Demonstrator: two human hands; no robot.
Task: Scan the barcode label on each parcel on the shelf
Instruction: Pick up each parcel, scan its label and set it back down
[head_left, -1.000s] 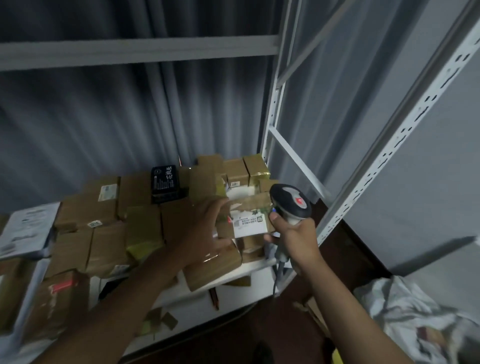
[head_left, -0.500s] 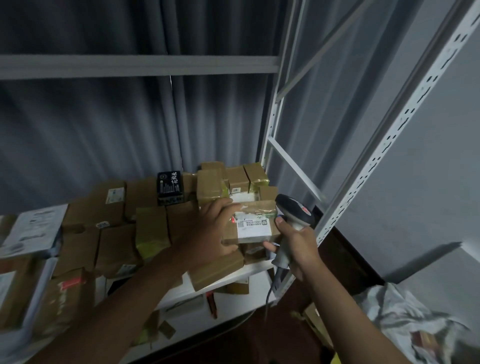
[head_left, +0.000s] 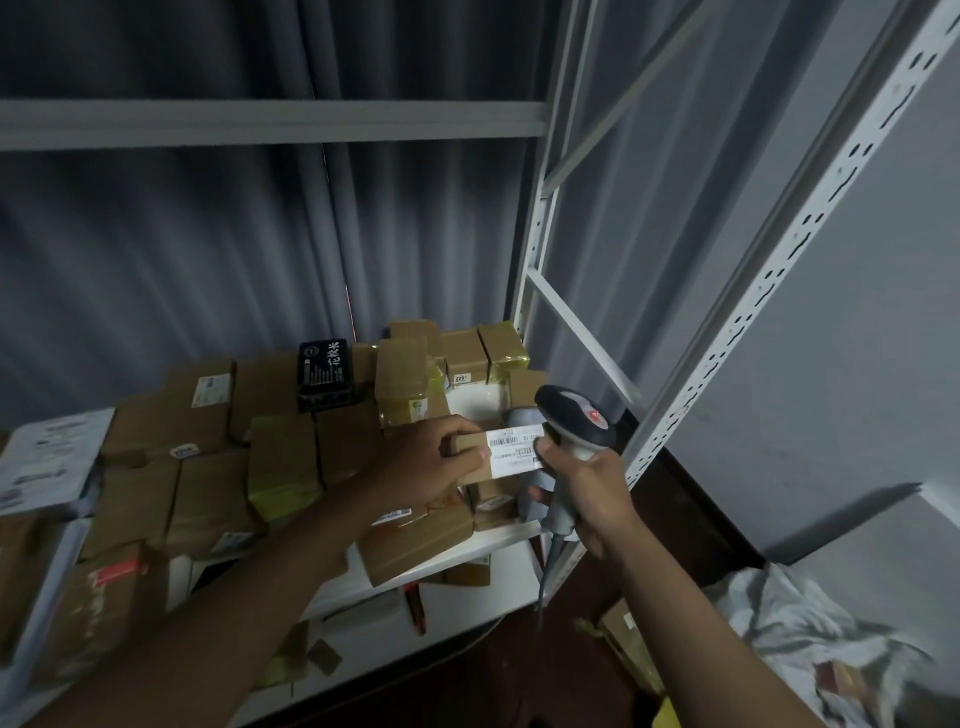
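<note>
Holding a small brown parcel (head_left: 470, 457) just right of the frame's centre, the person's left hand (head_left: 431, 467) curls its fingers (head_left: 457, 427) over the top edge while the thumb presses the near face, beside a white barcode label (head_left: 515, 450) that faces the camera. The right hand (head_left: 589, 491) wraps its fingers round the grey handle of a barcode scanner (head_left: 574, 423), whose dark head with a red mark sits just right of the label, touching or nearly touching the parcel's right end. A grey cable (head_left: 545, 577) hangs from the handle's base. Below and behind the hands, a white shelf (head_left: 457, 556) carries many brown cardboard parcels (head_left: 208, 467) packed close together across the left and middle of the frame. A black box with white lettering (head_left: 324, 370) stands among them toward the back. A white envelope-like parcel (head_left: 49, 462) lies at the left edge. White perforated metal uprights (head_left: 779, 249) of the shelf frame rise diagonally through the right of the frame. Dark grey curtains (head_left: 208, 249) hang behind the shelf. Crumpled light cloth (head_left: 810, 634) lies in the lower right corner.
</note>
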